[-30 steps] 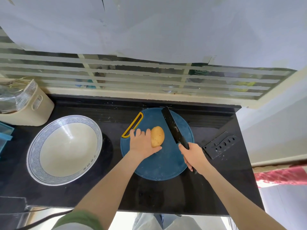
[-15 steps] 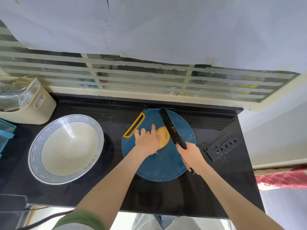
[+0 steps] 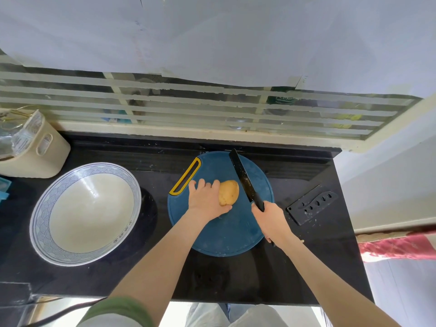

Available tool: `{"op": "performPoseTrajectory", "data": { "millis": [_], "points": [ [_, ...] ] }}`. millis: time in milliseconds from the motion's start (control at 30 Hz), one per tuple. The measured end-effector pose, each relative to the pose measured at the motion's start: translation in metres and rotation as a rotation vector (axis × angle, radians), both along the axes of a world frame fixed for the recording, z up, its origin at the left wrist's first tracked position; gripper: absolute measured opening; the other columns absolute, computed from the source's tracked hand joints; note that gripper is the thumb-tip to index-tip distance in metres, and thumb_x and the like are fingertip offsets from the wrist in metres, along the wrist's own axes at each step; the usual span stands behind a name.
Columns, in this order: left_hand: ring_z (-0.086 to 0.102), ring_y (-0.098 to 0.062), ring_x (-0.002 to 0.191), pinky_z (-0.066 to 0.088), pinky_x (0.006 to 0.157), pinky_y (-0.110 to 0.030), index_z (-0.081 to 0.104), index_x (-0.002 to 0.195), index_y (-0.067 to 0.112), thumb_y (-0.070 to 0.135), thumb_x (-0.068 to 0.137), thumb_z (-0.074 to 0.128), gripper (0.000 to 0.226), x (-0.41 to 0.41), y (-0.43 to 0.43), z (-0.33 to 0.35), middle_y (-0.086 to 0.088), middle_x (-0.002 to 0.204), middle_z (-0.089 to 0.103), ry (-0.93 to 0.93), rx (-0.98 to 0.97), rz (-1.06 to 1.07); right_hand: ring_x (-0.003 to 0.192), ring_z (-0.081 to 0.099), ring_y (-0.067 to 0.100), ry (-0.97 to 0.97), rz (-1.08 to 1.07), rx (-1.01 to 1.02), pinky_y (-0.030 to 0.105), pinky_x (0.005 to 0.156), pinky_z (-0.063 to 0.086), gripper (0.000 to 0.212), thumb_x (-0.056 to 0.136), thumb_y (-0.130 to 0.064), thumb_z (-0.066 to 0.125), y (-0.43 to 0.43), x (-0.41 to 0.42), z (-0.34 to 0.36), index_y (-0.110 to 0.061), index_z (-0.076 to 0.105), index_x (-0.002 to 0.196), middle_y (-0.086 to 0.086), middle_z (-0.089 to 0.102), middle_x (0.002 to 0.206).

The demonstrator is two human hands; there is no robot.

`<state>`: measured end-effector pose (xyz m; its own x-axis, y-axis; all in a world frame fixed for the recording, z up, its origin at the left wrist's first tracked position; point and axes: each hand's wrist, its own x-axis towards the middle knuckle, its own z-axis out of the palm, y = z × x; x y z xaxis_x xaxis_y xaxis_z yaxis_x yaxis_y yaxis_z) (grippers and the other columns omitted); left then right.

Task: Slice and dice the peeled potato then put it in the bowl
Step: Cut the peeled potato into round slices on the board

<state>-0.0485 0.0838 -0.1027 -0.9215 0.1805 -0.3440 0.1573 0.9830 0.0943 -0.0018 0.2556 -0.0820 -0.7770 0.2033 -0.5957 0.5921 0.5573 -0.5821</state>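
No cut is visible: the potato [image 3: 228,192] lies whole on the cutting board [image 3: 226,234]. The left grip [image 3: 207,201] holds its left side; the right grip [image 3: 271,220] clasps the knife [image 3: 243,175] handle, blade just beside the potato. The bowl [image 3: 40,208] holds no pieces. Slicing, dicing, transfer remain.

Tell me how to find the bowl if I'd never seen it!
Start at the black counter. Left of the round blue cutting board sits the bowl. It alone is wide and cream with a blue patterned rim, unlike the plain cream tub behind it.
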Motion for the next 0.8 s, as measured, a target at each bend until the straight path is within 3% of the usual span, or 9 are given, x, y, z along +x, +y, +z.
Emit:
{"op": "performPoseTrajectory", "data": {
  "millis": [433, 800],
  "points": [
    [0.036, -0.026, 0.127, 0.016, 0.106, -0.048, 0.039, 0.133, 0.02, 0.071, 0.08, 0.049, 0.074, -0.006, -0.002, 0.0, -0.004, 0.129, 0.055, 0.017, -0.005, -0.047, 0.043, 0.044, 0.011, -0.095, 0.003, -0.068, 0.017, 0.038, 0.039, 0.022, 0.1, -0.033, 0.045, -0.012, 0.001, 0.001, -0.018, 0.049, 0.083, 0.004, 0.046, 0.066],
    [0.037, -0.025, 0.122, 0.019, 0.101, -0.047, 0.041, 0.13, 0.02, 0.07, 0.078, 0.052, 0.074, -0.009, -0.005, -0.005, -0.003, 0.127, 0.055, 0.035, 0.01, -0.091, 0.046, 0.046, 0.016, -0.098, 0.039, 0.007, 0.026, 0.045, 0.044, 0.024, 0.099, -0.026, 0.043, -0.013, 0.001, -0.012, -0.017, 0.046, 0.077, 0.005, 0.047, 0.065]
  ]
}}
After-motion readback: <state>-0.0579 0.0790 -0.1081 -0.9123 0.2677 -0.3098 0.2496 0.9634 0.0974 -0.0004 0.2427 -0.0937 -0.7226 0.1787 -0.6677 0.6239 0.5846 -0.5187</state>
